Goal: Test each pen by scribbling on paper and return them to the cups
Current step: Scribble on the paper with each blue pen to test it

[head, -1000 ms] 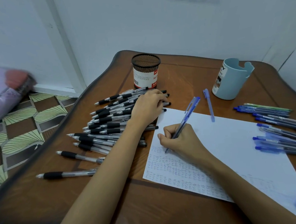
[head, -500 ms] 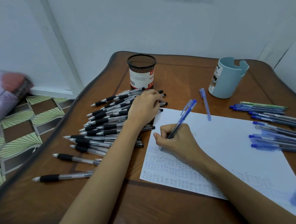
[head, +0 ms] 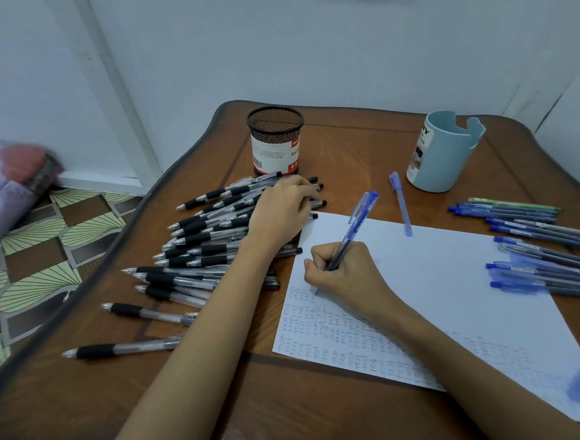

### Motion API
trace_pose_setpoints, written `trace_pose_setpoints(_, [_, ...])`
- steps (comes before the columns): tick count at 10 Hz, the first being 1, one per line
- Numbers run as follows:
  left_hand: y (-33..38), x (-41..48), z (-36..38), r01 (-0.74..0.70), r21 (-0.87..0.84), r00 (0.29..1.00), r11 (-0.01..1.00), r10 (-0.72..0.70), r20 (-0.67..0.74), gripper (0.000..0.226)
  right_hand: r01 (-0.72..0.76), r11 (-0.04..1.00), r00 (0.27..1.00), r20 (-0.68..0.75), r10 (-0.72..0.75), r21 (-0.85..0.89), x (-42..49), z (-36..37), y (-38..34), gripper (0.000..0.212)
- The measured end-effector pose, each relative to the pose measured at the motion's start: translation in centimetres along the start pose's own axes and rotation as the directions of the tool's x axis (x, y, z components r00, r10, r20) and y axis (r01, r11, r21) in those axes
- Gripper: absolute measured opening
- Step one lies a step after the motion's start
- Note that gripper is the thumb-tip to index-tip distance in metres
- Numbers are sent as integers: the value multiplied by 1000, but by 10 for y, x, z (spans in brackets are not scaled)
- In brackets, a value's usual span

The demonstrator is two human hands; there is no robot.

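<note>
Here: wooden table (head: 330,419), white wall (head: 338,51); right hand (head: 349,277) grips blue pen (head: 359,220), left hand (head: 279,213) relaxed on pens (head: 194,251).

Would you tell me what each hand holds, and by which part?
The right hand grips a blue pen low on its barrel. The left hand rests on the pile of black pens; whether it holds one cannot be told.

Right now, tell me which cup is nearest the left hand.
The black mesh cup, just beyond the left hand; the solid blue cup stands far right.
</note>
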State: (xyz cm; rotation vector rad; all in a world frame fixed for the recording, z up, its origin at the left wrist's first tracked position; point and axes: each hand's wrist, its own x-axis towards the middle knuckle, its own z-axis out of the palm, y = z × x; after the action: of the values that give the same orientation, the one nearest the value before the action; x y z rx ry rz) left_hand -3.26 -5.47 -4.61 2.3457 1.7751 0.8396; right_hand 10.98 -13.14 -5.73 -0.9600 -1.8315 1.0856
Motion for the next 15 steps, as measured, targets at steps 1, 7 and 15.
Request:
trace_pose_setpoints(1, [-1,0,0,-2,-5,1000,1000,2,1,29,8,1000,1000,-5,-8,-9,-1,0,-1,43])
trace_pose_setpoints(7, [-1,0,0,-5,0,1000,1000,5,0,28,-239,963,952,-166,258,128,9,-20,-4,35])
trace_pose_setpoints(15, [0,0,-1,-2,2,1000,1000,2,8,27,-254,457,895,28,445,852,19,-78,3,37])
